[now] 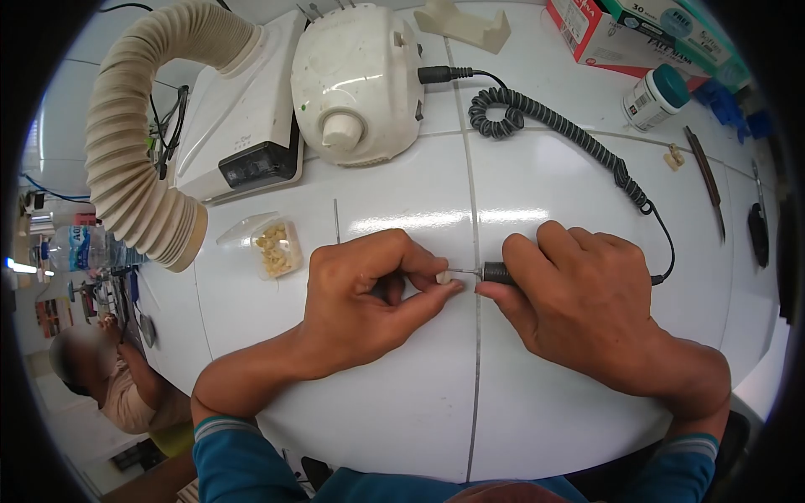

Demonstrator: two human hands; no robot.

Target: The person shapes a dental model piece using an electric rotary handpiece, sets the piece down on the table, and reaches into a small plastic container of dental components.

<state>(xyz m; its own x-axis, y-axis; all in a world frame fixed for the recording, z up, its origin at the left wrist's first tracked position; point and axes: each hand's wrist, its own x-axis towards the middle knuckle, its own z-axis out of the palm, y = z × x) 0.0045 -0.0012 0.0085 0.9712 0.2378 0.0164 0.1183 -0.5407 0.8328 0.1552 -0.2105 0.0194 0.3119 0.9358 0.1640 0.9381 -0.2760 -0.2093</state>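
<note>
My left hand (365,303) pinches a small off-white piece (443,277), like a dental crown, between thumb and forefinger; the fingers hide most of it. My right hand (591,306) is wrapped around a black rotary handpiece (496,272). From its tip a thin metal bur (464,271) points left and reaches the small piece; whether it spins I cannot tell. A coiled black cord (566,126) runs from the handpiece's back end to a cream control unit (356,84). Left of my left hand sits a small clear box (289,248) with several yellowish tooth-like pieces.
A ribbed suction hose (126,159) arches from a white extractor box (243,134). A thin metal rod (337,220) lies behind my left hand. At the right are a white jar (650,102), a brown-handled carving tool (706,180) and cartons (616,42). Another person (126,377) sits at the far left.
</note>
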